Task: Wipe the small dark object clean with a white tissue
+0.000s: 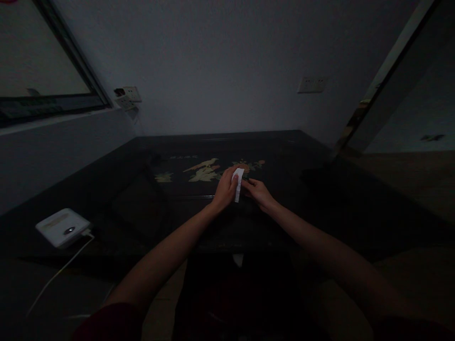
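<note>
Over the dark table, my left hand (225, 187) is closed on a narrow white strip of paper (239, 184), its thumb lying across the front. The strip stands roughly upright, leaning a little to the right at the top. Just to the right, my right hand (259, 192) has its fingers bent together and their tips near the strip's edge. Something small and dark may be between those fingertips, but the dim light hides what it is.
The dark table (124, 189) carries a painted bird (204, 171) and flowers. At the left stands a white box-shaped device (63, 227) with a white cable (60, 271). A white scrap (238, 259) shows below the table's front edge. Wall sockets (313, 85) are behind.
</note>
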Motion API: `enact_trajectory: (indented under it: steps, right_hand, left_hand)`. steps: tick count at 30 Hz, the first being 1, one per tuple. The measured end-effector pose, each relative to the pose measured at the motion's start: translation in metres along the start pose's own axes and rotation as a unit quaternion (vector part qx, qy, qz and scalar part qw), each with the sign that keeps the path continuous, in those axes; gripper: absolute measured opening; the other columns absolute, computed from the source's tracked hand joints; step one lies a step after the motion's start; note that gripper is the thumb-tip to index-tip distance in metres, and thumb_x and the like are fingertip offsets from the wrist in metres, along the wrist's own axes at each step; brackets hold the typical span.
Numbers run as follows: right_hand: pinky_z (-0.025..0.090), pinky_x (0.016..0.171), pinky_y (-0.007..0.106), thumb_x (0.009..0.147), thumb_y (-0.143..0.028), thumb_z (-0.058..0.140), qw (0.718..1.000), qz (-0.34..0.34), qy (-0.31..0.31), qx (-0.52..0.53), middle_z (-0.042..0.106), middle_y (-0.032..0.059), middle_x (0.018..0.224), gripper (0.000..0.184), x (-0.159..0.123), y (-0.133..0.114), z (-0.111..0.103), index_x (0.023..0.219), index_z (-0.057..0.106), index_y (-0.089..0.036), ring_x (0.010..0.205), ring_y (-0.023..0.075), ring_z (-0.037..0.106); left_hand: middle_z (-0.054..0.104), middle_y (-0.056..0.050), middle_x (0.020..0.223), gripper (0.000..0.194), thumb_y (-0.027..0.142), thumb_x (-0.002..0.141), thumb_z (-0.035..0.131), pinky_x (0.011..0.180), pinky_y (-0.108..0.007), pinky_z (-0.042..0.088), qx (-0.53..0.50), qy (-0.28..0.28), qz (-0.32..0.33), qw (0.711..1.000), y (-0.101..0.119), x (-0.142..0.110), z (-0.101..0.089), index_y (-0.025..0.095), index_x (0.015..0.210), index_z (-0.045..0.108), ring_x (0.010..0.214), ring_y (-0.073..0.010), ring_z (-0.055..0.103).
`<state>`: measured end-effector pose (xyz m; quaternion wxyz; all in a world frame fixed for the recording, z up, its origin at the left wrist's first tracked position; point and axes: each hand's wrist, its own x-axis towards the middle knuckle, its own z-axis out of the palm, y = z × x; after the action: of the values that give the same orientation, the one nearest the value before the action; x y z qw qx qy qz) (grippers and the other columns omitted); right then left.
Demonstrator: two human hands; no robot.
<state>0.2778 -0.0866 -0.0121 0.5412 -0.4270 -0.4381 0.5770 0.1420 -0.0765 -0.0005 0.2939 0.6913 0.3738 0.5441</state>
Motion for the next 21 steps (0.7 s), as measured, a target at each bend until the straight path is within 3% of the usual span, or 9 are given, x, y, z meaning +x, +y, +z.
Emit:
enact_trajectory:
  steps: [6,12,17,21]
  right_hand:
    - [0.056,0.072,0.026,0.061,-0.040,0.083,0.999,0.017,-0.016,0.027,0.071,0.0030,0.081,0.032,0.000,-0.003,0.001,0.077,0.067,-0.017,0.071,0.0131,0.065]
    - [0.057,0.081,0.034,0.069,-0.045,0.077,0.997,0.019,-0.038,0.061,0.072,0.0060,0.084,0.032,-0.004,-0.010,0.000,0.078,0.068,-0.016,0.081,0.0174,0.067]
    - [0.057,0.084,0.038,0.071,-0.045,0.076,0.997,0.023,-0.043,0.058,0.073,0.0082,0.086,0.032,-0.004,-0.010,0.000,0.082,0.069,-0.015,0.087,0.0203,0.067]
    - [0.057,0.084,0.037,0.071,-0.042,0.077,0.997,0.023,-0.036,0.061,0.072,0.0071,0.084,0.030,-0.001,-0.007,-0.001,0.079,0.069,-0.015,0.084,0.0192,0.068]
  left_hand:
    - [0.066,-0.009,0.116,0.035,0.041,0.092,0.045,0.100,-0.036,0.043,-0.138,0.037,-0.154,0.978,-0.012,0.009,0.001,0.017,0.111,0.063,0.110,-0.0226,0.059]
    - [0.072,-0.008,0.099,0.040,0.047,0.089,0.047,0.084,-0.032,0.052,-0.316,0.055,-0.299,0.899,-0.020,0.014,0.007,0.015,0.108,0.063,0.093,-0.0205,0.067]
    - [0.073,-0.008,0.088,0.036,0.043,0.090,0.047,0.080,-0.031,0.053,-0.364,0.067,-0.339,0.865,-0.018,0.013,0.010,0.014,0.103,0.065,0.086,-0.0202,0.068]
    - [0.073,-0.007,0.093,0.037,0.039,0.094,0.040,0.083,-0.030,0.053,-0.374,0.056,-0.319,0.869,-0.014,0.012,0.009,0.014,0.104,0.065,0.091,-0.0184,0.068]
